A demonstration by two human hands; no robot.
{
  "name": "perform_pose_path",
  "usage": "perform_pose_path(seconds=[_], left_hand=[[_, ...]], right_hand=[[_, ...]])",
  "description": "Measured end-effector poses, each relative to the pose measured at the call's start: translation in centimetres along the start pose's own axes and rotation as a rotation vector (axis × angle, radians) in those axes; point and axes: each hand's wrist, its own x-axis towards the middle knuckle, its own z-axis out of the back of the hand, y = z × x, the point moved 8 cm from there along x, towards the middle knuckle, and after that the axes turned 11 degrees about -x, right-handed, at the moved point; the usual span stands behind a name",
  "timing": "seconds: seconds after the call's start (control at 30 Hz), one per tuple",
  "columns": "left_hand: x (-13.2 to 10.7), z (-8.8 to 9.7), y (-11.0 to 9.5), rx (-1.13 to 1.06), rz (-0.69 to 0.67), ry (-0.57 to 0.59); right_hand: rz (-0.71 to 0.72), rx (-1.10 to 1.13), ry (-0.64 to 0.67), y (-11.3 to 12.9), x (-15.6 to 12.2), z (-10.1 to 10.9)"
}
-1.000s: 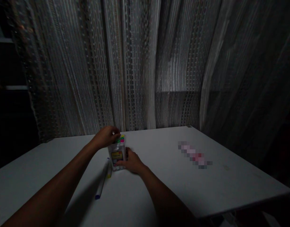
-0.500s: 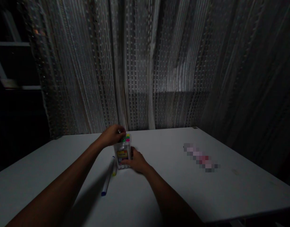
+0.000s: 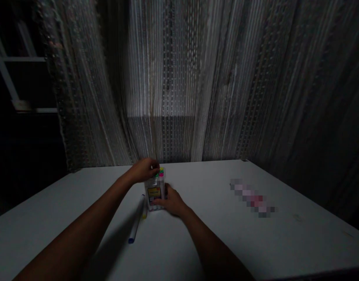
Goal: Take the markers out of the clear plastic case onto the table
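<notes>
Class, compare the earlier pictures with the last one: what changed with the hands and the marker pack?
Almost nothing. The left hand stays on top of the marker pack, at the caps; the right hand still steadies its side. The loose pen lies where it was on the table. Only the camera shifted slightly.

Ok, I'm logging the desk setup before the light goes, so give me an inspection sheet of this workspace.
Surface: white table, dimly lit, plain top.
Job's things: clear marker pack standing upright, coloured caps showing at its top.
Clutter: one blue-tipped marker lying flat left of the pack, a yellow one partly seen beside it; a blurred patch on the right cannot be identified.
Hands: left hand on top of the pack at the caps; right hand grips the pack's lower side.
Cables: nothing seen.
Surroundings: pale patterned curtain behind the table; dark window frame at far left.
</notes>
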Motion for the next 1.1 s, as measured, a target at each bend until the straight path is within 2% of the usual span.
perform_pose_path(seconds=[0.5, 0.67, 0.93, 1.1], left_hand=[[0.02, 0.42, -0.89, 0.198, 0.060, 0.081], [0.03, 0.41, -0.66, 0.145, 0.034, 0.025], [-0.11, 0.67, -0.06, -0.003, 0.055, -0.005], [-0.22, 0.97, -0.09, -0.024, 0.039, -0.025]], right_hand=[[-0.001, -0.035, 0.000, -0.61, 0.28, -0.18], [0.008, -0.006, 0.007, -0.50, 0.32, -0.19], [0.003, -0.004, 0.008, -0.22, 0.12, -0.04], [0.009, -0.001, 0.018, 0.05, -0.01, 0.03]])
